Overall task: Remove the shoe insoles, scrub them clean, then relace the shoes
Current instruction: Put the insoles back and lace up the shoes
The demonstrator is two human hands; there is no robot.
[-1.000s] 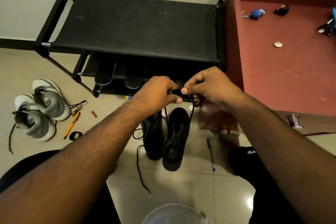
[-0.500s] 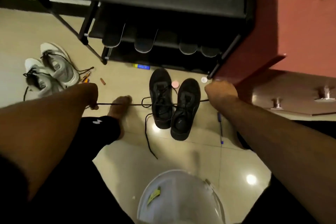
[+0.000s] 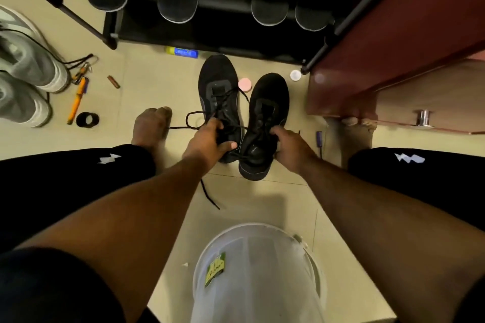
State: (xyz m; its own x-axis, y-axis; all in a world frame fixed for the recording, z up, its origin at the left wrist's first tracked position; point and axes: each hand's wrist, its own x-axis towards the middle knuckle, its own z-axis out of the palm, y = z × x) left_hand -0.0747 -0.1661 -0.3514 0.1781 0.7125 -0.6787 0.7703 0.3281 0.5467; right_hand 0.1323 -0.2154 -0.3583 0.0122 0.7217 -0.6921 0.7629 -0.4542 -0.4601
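Two black cloth shoes stand side by side on the pale tiled floor (image 3: 147,81), toes pointing at the black metal shoe rack (image 3: 78,12). The left black shoe (image 3: 219,86) is a bit farther away than the right black shoe (image 3: 267,102), and they touch near the heels.

The left hand (image 3: 207,143) has its fingers curled round the heel end of the left shoe, with the thumb lying across the opening. The right hand (image 3: 288,145) grips the heel side of the right shoe, fingers tucked in at the opening. A thin black shoelace (image 3: 193,119) runs from the left shoe out to the left in a loop — one loose end trails down on the floor past the wrist.

Four dark flat insoles (image 3: 174,1) hang over the rack's lower shelf, round ends down.

A pair of grey and white sneakers (image 3: 25,71) sits far left, with an orange pen (image 3: 76,101) and a black ring (image 3: 87,119) beside it. A white plastic bucket (image 3: 258,270) is close below the arms. A reddish-brown wooden cabinet (image 3: 393,42) stands at the right — a small pink round lid (image 3: 244,84) lies between the shoe toes.
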